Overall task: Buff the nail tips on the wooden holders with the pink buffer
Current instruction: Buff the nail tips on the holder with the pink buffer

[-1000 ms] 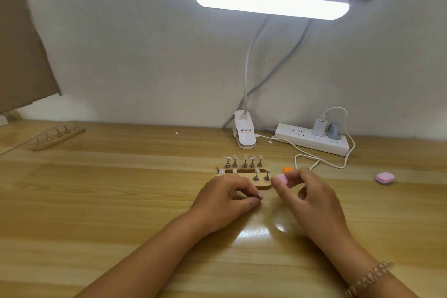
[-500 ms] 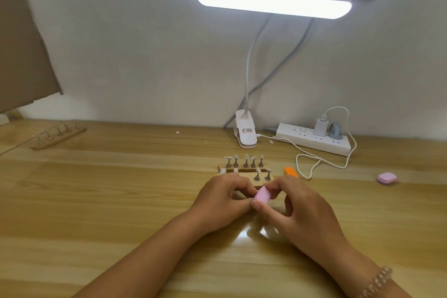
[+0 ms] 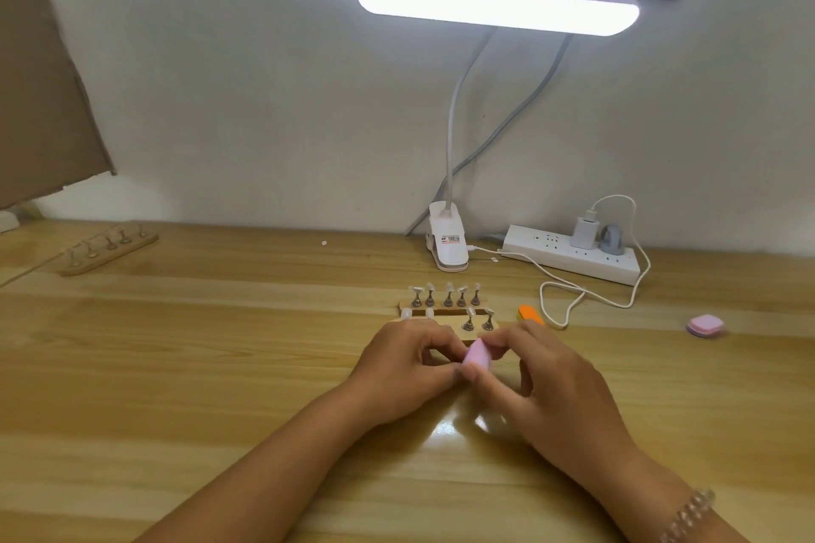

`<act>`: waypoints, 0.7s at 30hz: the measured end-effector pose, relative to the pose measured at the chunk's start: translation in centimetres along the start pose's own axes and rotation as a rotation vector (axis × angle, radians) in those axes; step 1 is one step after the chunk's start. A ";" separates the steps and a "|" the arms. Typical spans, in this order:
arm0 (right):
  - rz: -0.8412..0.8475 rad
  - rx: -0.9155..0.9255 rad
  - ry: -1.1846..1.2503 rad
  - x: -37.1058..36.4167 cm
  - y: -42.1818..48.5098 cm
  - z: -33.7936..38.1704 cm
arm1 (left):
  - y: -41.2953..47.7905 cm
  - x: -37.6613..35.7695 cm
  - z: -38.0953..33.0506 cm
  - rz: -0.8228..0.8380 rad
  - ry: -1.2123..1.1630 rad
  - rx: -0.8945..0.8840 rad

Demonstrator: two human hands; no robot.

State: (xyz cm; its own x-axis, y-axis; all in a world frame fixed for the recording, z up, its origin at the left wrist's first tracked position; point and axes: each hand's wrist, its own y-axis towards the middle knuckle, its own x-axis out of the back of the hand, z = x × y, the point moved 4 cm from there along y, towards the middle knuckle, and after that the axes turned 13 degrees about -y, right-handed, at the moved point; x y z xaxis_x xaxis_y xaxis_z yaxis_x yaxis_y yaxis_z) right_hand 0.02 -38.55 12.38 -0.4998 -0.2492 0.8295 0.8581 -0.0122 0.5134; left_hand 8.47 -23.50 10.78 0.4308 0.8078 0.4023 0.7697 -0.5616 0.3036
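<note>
The left hand (image 3: 408,368) and right hand (image 3: 562,388) meet low over the surface (image 3: 220,366), fingertips almost touching. The right fingers (image 3: 507,339) pinch the buffer (image 3: 477,355) by its ends, so its long axis runs from near-left up to far-right, with one broad face turned toward the left hand. The left fingers (image 3: 436,342) are curled with their tips drawn in against that face. Whatever they pinch is hidden behind the buffer, so I cannot tell whether they grip a nail tip or nothing. Any stroke would probably be short, along the buffer's length, and the right hand is the one placed to make it.

Just beyond the knuckles lies the holder (image 3: 480,333). Its far row carries five upright nail tips (image 3: 449,289). The near row shows two at the left and two at the right, and the left hand partly covers the gap between them. An orange block (image 3: 529,314) lies just right of the holder, and a second pink block (image 3: 705,325) sits well apart to the right. A second holder (image 3: 132,249) lies far left, with a lamp clamp (image 3: 447,245) and a power strip (image 3: 573,262) by the wall
</note>
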 end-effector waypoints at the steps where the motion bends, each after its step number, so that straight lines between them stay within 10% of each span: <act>1: 0.005 0.028 0.009 0.1 -0.2 0.4 | 0.0 0.0 0.0 0.001 0.009 0.004; 21: 0.017 0.018 -0.013 0.2 -0.2 0.4 | 0.1 0.1 0.0 0.001 0.034 0.024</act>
State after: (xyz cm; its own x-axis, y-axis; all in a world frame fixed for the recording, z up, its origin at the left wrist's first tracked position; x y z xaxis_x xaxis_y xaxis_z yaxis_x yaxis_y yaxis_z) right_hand -0.27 -38.16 12.53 -0.4869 -0.2363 0.8409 0.8641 0.0098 0.5032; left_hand 8.55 -23.52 10.85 0.4154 0.8006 0.4318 0.7805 -0.5575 0.2827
